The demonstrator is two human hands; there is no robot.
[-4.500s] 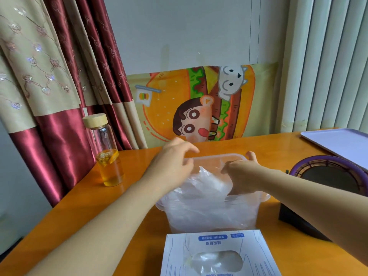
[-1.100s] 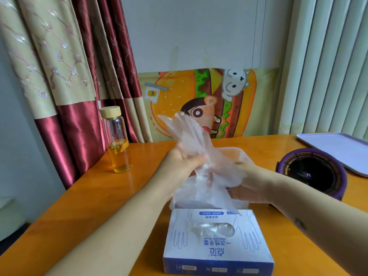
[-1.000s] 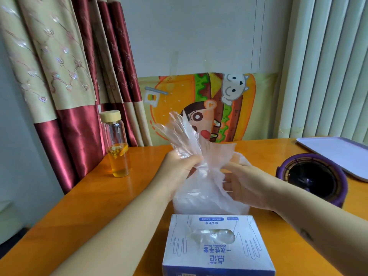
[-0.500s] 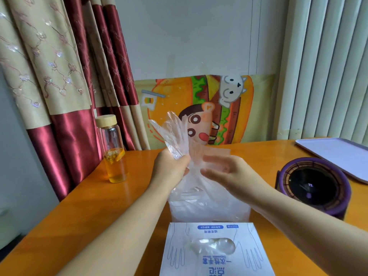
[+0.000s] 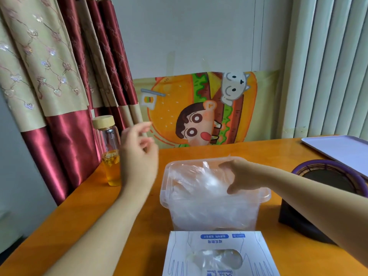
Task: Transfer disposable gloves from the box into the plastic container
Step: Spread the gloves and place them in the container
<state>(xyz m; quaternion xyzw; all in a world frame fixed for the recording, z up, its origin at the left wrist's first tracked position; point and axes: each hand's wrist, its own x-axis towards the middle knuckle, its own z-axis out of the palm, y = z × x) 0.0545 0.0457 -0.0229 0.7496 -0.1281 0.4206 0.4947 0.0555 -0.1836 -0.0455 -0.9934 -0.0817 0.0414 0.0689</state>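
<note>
Head view: left hand (image 5: 139, 156) has let go, fingers loose and empty, while right hand (image 5: 239, 176), grip unclear, tamps gloves (image 5: 199, 182) into plastic container (image 5: 163, 198), completing this transfer.

Left hand (image 5: 137, 156): raised near the glossy orange table's (image 5: 99, 206) left edge, empty, fingers loose.
Right hand (image 5: 237, 176): pressing crumpled clear disposable gloves (image 5: 191, 176) inside the transparent plastic container (image 5: 165, 198).
White-and-blue cardboard glove box (image 5: 217, 242): near edge, just before the container.
</note>
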